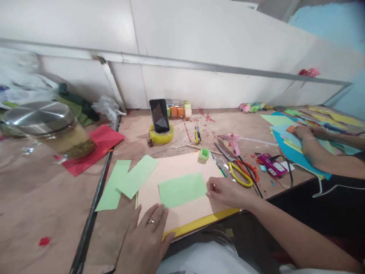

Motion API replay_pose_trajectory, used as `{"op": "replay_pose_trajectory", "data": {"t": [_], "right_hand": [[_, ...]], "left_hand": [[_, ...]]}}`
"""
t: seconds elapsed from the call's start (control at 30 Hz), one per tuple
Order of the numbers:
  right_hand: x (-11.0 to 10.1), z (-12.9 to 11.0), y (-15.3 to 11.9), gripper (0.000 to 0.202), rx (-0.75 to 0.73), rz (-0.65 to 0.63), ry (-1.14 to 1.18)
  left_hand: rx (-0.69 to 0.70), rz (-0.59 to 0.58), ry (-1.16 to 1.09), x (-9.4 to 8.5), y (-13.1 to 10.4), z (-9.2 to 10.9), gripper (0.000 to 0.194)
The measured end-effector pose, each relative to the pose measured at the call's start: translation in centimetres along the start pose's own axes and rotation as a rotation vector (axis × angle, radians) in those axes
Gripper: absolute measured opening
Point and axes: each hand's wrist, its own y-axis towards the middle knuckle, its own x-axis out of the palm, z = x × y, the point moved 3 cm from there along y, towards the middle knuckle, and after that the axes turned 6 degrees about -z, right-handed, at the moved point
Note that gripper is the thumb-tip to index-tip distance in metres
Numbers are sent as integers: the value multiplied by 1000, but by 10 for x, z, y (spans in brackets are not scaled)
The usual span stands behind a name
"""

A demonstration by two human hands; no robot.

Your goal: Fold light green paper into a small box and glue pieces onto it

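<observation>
At the bottom of the frame, left of centre, the person's left hand (148, 232) lies flat with its fingers extended, gripping nothing, over the lower left edge of a peach sheet (196, 219). Right of centre, the right hand (225, 192) has its fingers curled in at the right edge of a green rectangle (182, 189), which lies on the peach sheet in the lower middle; whether they pinch the paper cannot be told. Two overlapping green strips (114, 186) lie to the left. Farther up, a small green box (203, 154) sits near the peach sheet's top edge, with yellow-handled scissors (239, 175) and a pink glue gun (232, 144) to its right. Beyond, at upper centre, a phone (159, 116) leans upright in a yellow tape roll (161, 137), before small orange cubes (176, 111).
</observation>
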Motion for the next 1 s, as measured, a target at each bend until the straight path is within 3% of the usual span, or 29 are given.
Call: {"op": "replay_pose_trajectory", "data": {"t": [0.17,0.27,0.37,0.53,0.6,0.73,0.8,0.9,1.0], "right_hand": [[6,13,-4,2,-63,-96,317],[8,14,-7,5,-130,-27,359],[12,16,-9,14,-171,74,352],[20,17,-14,23,-175,244,276],[22,18,-16,25,-174,295,249],[25,21,-16,25,-173,341,227],[27,23,-14,25,-181,357,211],[28,25,-14,30,-193,418,185],[25,14,-28,41,-295,774,52]], "left_hand": [[-83,-110,-126,-11,12,-17,23],[-192,-150,-107,-13,28,-28,44],[-274,-312,-99,-10,48,-36,61],[-262,-466,-245,-10,76,-39,27],[-306,-472,-332,-9,80,-38,25],[-435,-365,-579,-4,81,-35,52],[-440,-297,-640,-5,80,-34,48],[-292,-137,-583,-19,79,-31,16],[-41,141,-354,-43,69,-18,23]]}}
